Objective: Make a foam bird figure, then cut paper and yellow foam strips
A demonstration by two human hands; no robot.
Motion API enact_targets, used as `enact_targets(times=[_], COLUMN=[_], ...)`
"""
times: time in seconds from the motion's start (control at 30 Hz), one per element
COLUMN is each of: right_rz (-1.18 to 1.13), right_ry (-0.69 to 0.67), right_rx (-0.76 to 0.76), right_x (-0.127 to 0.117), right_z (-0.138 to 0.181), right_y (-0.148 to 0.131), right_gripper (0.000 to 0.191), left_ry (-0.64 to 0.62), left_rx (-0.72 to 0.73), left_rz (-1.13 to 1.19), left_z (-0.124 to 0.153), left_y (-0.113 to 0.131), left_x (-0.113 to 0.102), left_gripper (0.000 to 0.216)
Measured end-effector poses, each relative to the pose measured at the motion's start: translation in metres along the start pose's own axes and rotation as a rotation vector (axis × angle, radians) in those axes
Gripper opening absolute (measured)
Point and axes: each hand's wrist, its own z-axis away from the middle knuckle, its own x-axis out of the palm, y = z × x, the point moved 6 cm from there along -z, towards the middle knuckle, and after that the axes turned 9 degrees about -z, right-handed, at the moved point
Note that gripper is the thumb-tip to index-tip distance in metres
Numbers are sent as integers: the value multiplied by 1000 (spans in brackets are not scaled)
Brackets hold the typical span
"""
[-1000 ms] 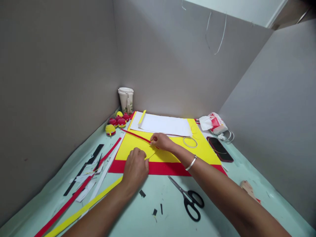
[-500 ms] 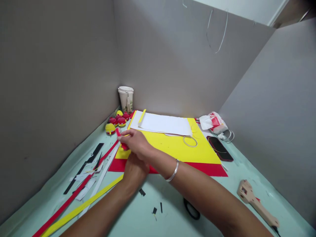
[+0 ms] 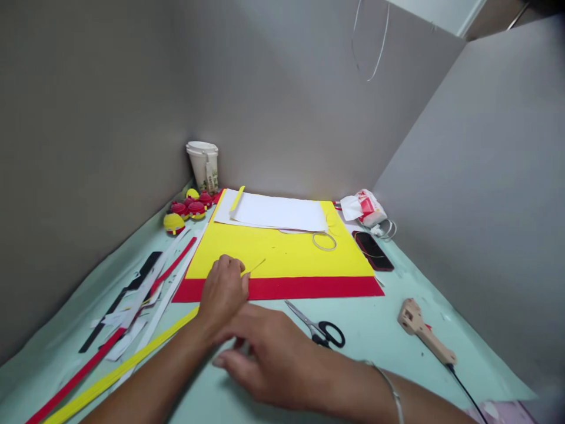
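My left hand (image 3: 223, 291) rests on the near edge of a yellow foam sheet (image 3: 286, 253) that lies on a red sheet (image 3: 309, 288). Its fingers are closed in a pinch on a thin yellow strip (image 3: 255, 265), which sticks out to the right. My right hand (image 3: 265, 356) hovers low over the pale green table surface (image 3: 375, 335) just in front of the left hand. Its fingers are stretched out, slightly blurred, with nothing in them. Black-handled scissors (image 3: 320, 330) lie just right of it.
White paper (image 3: 278, 212) and a ring (image 3: 324, 241) lie on the yellow sheet. Left: red, black, white and yellow strips (image 3: 132, 294), small red-yellow balls (image 3: 189, 207), a cup (image 3: 203, 165). Right: a phone (image 3: 373, 250), a tissue pack (image 3: 364, 207), a glue gun (image 3: 421, 333). Grey walls enclose the table.
My right hand carried a red strip left across the yellow sheet, let it go, and drew back toward me. My left hand stays pinched on the yellow strip. The camera view shifted.
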Motion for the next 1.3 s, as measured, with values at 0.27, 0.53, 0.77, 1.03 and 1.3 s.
enact_targets(times=[0.27,0.53,0.77,1.03,1.3], right_rz=[393,496,452,203,141], right_ry=[301,193,175,267,169], right_rx=[378,526,541,607,586], right_x=[-57,-51,-48,-56,-29], right_z=[107,121,120,139,131], right_y=[79,83,79,85,67], right_gripper=[17,22,26,28,29], left_ry=[2,-8,-35,-97,-133], left_rx=[32,-13,-58,-68,-75], left_rz=[-63,-81,-54,-70,-60], left_z=[-5,-8,-8,-8,-9], left_y=[0,-3,-4,-3,-2], left_x=[-5,-10,-9,-9,-9], left_gripper=[18,20,25,25,23])
